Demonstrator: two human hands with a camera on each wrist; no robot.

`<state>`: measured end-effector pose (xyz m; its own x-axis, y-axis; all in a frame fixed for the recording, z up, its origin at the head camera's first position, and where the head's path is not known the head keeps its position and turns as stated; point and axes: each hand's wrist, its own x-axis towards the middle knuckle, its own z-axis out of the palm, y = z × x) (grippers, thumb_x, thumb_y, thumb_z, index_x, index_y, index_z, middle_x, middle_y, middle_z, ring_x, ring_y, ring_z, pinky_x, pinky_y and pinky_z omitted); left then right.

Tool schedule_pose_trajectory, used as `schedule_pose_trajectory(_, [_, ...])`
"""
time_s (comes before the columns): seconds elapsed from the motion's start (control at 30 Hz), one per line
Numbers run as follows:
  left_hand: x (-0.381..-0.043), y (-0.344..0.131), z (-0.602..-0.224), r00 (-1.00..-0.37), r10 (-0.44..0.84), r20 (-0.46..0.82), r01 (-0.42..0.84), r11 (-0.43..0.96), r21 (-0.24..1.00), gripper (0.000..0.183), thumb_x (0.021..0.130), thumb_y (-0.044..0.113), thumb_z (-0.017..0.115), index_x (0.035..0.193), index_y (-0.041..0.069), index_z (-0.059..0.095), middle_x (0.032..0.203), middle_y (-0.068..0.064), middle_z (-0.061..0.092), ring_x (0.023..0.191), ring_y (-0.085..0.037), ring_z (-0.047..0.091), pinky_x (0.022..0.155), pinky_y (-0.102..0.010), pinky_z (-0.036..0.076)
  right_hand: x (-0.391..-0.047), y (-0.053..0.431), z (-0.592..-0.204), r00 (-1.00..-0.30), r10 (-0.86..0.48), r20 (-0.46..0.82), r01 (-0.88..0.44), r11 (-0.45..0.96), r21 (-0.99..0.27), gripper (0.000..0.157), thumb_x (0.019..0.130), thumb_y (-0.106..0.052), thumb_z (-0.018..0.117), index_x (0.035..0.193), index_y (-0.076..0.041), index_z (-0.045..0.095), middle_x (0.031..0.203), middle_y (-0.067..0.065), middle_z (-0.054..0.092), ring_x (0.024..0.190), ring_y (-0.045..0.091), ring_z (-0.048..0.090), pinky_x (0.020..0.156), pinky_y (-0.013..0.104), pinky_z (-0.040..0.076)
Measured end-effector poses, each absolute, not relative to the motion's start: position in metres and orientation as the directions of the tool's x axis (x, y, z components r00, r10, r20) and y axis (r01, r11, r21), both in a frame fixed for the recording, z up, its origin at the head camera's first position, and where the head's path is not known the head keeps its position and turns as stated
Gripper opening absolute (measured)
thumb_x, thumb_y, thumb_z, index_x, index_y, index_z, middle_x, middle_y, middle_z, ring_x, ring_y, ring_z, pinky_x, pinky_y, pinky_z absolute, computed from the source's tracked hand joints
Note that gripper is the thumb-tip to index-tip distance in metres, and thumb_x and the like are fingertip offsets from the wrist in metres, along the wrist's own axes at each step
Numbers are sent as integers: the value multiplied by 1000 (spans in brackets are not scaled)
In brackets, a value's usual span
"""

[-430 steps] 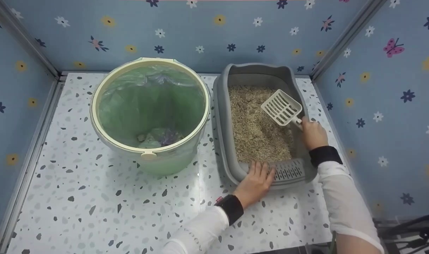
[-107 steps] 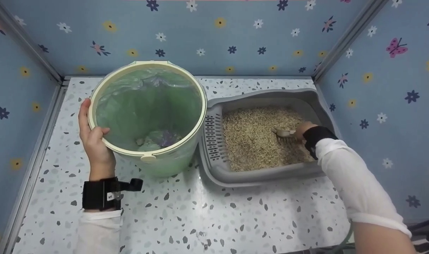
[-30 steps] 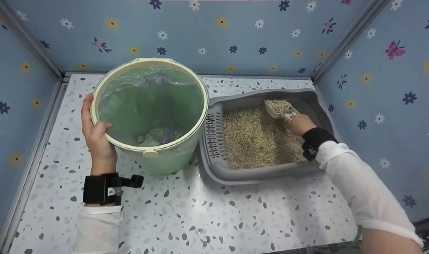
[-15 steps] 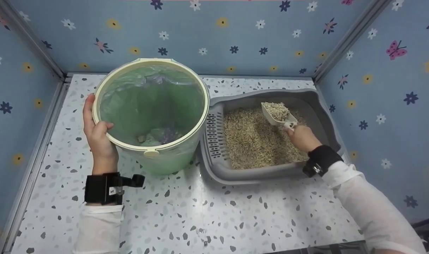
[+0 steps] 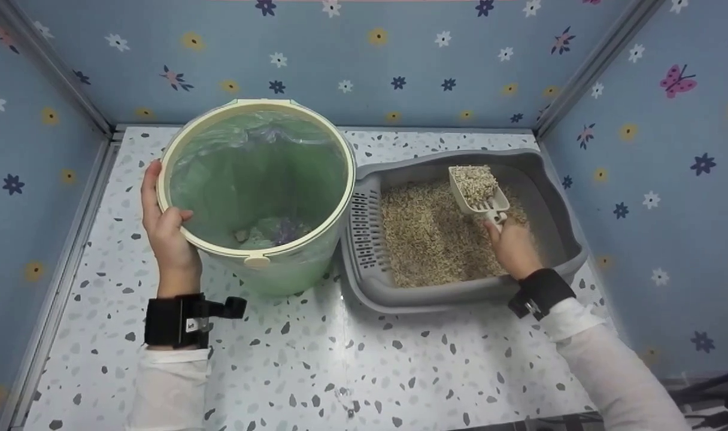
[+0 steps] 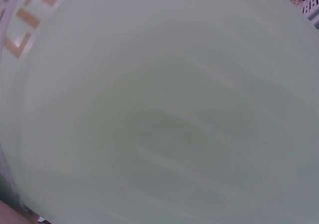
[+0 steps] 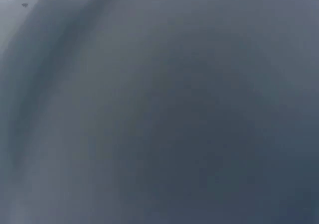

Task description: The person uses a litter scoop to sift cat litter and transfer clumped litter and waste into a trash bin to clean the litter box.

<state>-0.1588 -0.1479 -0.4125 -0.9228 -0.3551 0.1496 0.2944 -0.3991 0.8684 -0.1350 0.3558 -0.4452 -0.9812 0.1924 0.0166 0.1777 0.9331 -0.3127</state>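
Note:
My left hand [image 5: 171, 248] grips the cream rim of a green, bag-lined trash bin [image 5: 280, 278], thumb over the edge and fingers along the outside. The bin's pale wall [image 6: 164, 104] fills the left wrist view. By its handle, my right hand [image 5: 513, 245] holds a cream slotted litter scoop [image 5: 496, 214]. Pale litter [image 5: 476, 181] heaps in the scoop, above the right part of a grey litter box [image 5: 424, 298]. Loose brown litter [image 5: 436, 239] covers the box floor. A blurred grey surface fills the right wrist view.
The slotted end [image 5: 364, 230] of the box lies right beside the bin. Crumpled bags and clumps [image 5: 274, 232] sit at the bin's bottom. Flowered blue panels [image 5: 370, 60] enclose the speckled tabletop [image 5: 292, 359] at the back and sides. Dark cables [image 5: 714, 395] are at lower right.
Since the oldest frame, the litter box has turned sideways and my left hand has moved from it to the bin. The scoop, then bare, has dipped and risen with litter; lately it has tilted.

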Motion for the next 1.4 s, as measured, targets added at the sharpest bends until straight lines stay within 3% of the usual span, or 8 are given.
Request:
schedule_pose_trajectory(0.27, [-159,-148,-411,-926,-352,140,285,-404,869,81,70,-13,23,144,15,36,151,1,27,137,-19,31,102,-40,30,-130,355,-455,-960,273,64,237,913,-333,48,99,-38,42,97,9,52,69,20,56,64,39,60,56,50,45])
schedule_pose_trajectory(0.47, [-159,-148,-411,-927,-351,133,278,-404,872,81,70,-13,23,144,15,36,152,1,27,137,-17,30,103,-40,30,-127,353,-457,-942,312,127,250,901,-355,51,99,-43,39,99,7,51,73,27,60,70,46,62,59,55,44])
schedule_pose_trajectory(0.8, [-158,-148,-412,-929,-342,139,277,-395,876,81,71,-13,22,145,16,34,152,3,26,138,-15,30,105,-37,29,-124,350,-462,-887,394,241,268,863,-427,49,99,-41,40,100,7,50,73,26,57,70,46,60,61,55,43])
schedule_pose_trajectory(1.1, [-158,-149,-412,-928,-351,124,269,-403,875,81,71,-14,23,146,15,34,153,2,26,137,-16,31,105,-37,30,-123,348,-463,-860,424,282,270,850,-453,53,99,-39,41,112,12,48,82,36,59,77,52,59,66,58,44])
schedule_pose_trajectory(1.4, [-157,-149,-412,-929,-349,123,269,-409,872,81,71,-13,22,146,16,33,152,2,27,137,-16,31,106,-38,30,-125,349,-460,-874,410,261,280,864,-419,49,98,-41,42,104,7,49,77,32,59,73,50,60,62,58,43])
